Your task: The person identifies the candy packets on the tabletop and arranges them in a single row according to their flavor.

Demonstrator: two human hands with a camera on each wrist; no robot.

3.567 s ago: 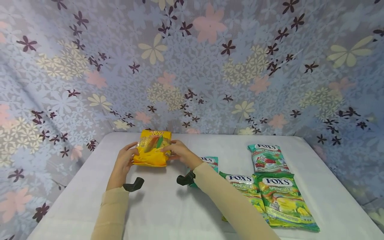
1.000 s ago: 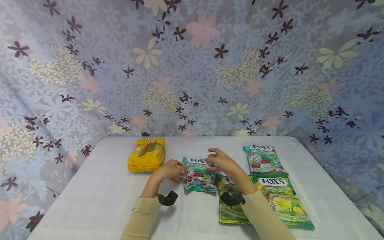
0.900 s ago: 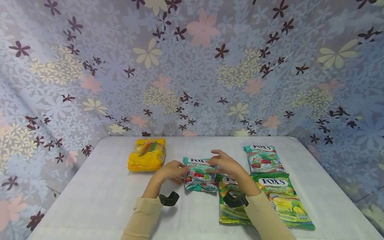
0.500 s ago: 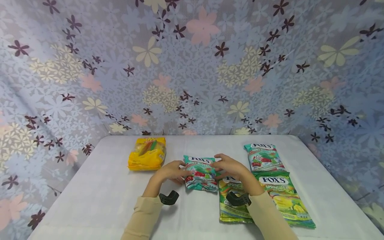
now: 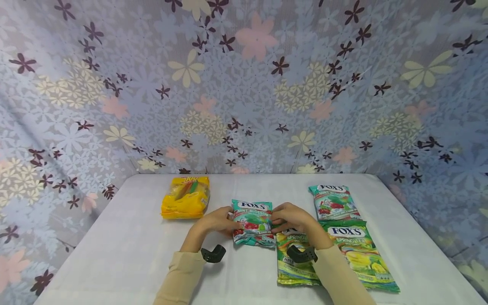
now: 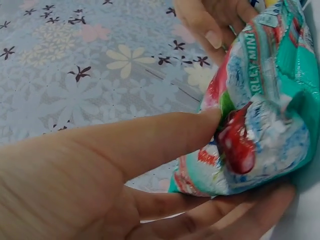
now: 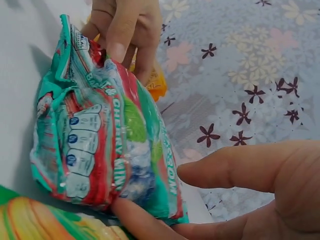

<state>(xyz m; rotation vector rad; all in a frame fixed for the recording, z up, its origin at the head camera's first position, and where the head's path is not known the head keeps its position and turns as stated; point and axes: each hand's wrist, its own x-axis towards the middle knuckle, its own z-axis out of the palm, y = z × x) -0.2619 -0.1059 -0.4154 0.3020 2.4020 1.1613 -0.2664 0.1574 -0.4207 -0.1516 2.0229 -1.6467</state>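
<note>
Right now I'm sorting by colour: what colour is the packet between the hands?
The packet is mainly teal green, with red and white; clearest in the head view.

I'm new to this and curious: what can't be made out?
Head view: part of one Spring Tea packet, hidden by the right hand and sleeve.
Head view: fine print on the yellow packet, too small.
Left wrist: right-hand fingers, partly behind the Mint Blossom packet.
Right wrist: that Spring Tea packet, cut off by edges.

Head view: soft, even lt., faint shadow on white cloth [image 5: 228,275] just below L hand [image 5: 217,221]. L wrist cam: glare on mint pack [image 6: 265,120] by that hand, pic slightly blurry.
</note>
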